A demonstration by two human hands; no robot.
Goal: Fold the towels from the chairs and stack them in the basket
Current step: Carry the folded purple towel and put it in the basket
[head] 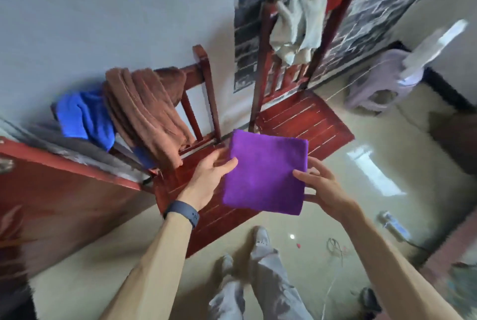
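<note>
Purple towel (265, 172): folded square, hovering mid-frame.
Left hand (206, 180): pinching its left edge.
Right hand (322, 188): gripping its right edge.

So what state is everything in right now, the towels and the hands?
Purple towel: folded square, held in the air between both hands.
Left hand: pinches the towel's left edge, thumb on top.
Right hand: holds its right edge with the fingers.
Brown towel: unfolded, draped over the near chair back.
Blue towel: bunched, hanging beside the brown one.
Pale towel: crumpled over the far chair back.
</note>
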